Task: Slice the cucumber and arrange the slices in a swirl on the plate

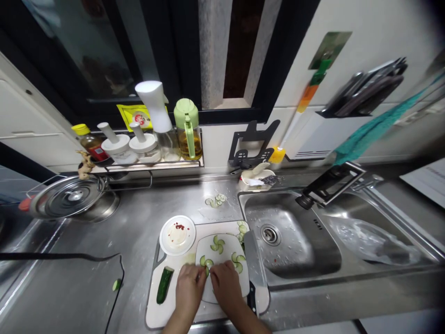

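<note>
My left hand (190,284) pinches a cucumber slice (206,271) over the near left part of a white square plate (205,293). Beside it, my right hand (226,282) has its fingers curled, fingertips close to that slice; whether they grip anything is hidden. Half-slices of cucumber (217,244) lie in small fan-like groups on the plate, which rests on a cutting board (153,311). A cut length of cucumber (164,285) is left of my hands, near a round white dish (178,235) with red bits. A cleaver (255,260) lies along the board's right side.
The steel sink (292,241) is right of the board, with a plastic bag (375,241) in its farther basin. Cucumber slices (216,200) lie behind the board. A lidded pot (79,199) stands left, below a rack with an oil bottle (187,130). A black cable (116,297) crosses the counter.
</note>
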### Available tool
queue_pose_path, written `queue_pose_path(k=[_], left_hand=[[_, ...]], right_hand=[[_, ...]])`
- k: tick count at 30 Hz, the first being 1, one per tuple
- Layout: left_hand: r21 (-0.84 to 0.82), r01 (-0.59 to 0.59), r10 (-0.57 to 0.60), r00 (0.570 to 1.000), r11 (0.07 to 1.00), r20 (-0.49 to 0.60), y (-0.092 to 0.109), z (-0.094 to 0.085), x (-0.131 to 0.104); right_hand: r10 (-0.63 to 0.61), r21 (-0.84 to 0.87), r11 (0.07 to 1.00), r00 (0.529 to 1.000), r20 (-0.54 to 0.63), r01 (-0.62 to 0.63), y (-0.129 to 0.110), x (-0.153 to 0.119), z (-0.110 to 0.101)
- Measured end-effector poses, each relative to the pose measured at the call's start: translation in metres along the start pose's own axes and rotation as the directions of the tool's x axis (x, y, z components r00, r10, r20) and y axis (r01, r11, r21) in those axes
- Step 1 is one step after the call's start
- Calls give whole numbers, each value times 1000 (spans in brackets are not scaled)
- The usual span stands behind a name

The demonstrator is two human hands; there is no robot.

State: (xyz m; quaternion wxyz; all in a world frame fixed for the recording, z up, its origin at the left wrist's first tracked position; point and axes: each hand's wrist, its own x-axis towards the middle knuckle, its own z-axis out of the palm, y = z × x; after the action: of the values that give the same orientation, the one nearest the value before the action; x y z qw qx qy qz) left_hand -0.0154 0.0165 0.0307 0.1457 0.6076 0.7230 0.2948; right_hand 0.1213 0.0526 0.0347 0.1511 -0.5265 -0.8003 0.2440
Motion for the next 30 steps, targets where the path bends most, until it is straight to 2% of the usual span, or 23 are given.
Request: queue_pose_path(k=[10,17,30], left_hand=[[64,-33,35,999,997,-30,0,2,0],[106,-41,43,999,994,-15,0,3,1],[86,-20,19,1000,996,18,-7,2,-1]], right_hand=[[-70,58,996,997,-14,71,-2,5,3],[-57,32,998,998,-6,58,-2,6,4],[-76,32,996,996,-41,77,2,4,4]])
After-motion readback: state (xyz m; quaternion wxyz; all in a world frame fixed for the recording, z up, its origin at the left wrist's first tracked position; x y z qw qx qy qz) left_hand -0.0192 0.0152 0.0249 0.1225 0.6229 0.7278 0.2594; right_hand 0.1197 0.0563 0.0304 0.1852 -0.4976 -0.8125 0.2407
